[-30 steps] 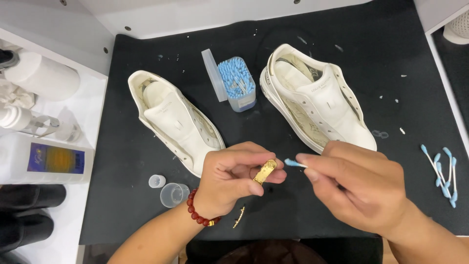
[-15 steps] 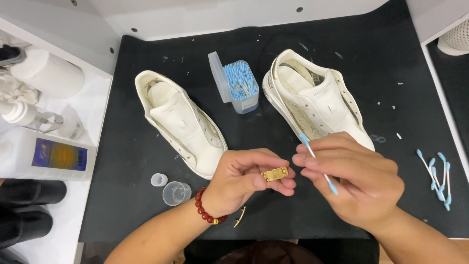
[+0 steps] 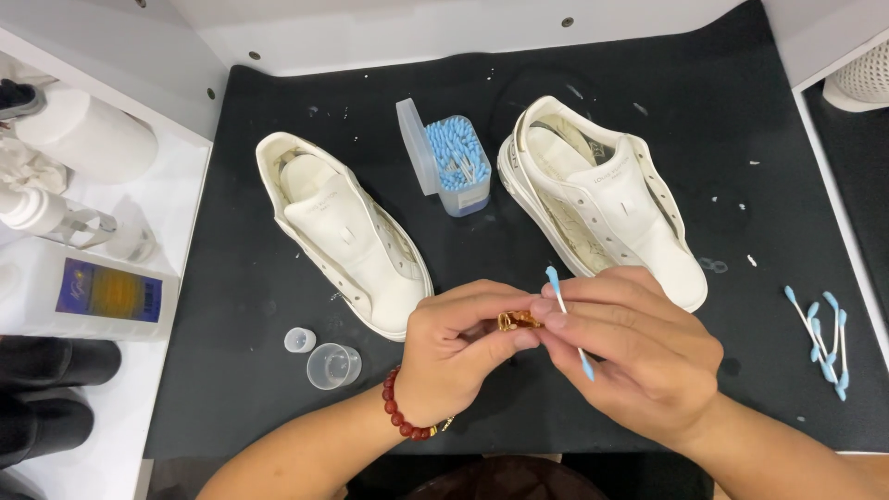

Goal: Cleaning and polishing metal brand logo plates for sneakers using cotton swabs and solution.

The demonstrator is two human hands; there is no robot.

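My left hand [image 3: 458, 347], with a red bead bracelet at the wrist, pinches a small gold metal piece [image 3: 517, 321] between thumb and fingers. My right hand [image 3: 630, 347] touches the same piece with its fingertips and also holds a blue-tipped cotton swab [image 3: 567, 319], tilted upright between the fingers. Both hands meet over the black mat [image 3: 231, 306], just in front of two white laceless sneakers: one on the left [image 3: 338, 227], one on the right [image 3: 597, 194].
An open clear box of blue cotton swabs [image 3: 454, 157] stands between the shoes. Several used swabs [image 3: 820, 338] lie at the mat's right edge. A small clear cup [image 3: 333, 364] and cap [image 3: 299, 340] sit at the left. Bottles [image 3: 93, 292] crowd the white shelf.
The hands have come together. My right hand's fingers now touch the gold piece, and the swab has swung from pointing at the piece to standing upright between the fingers.
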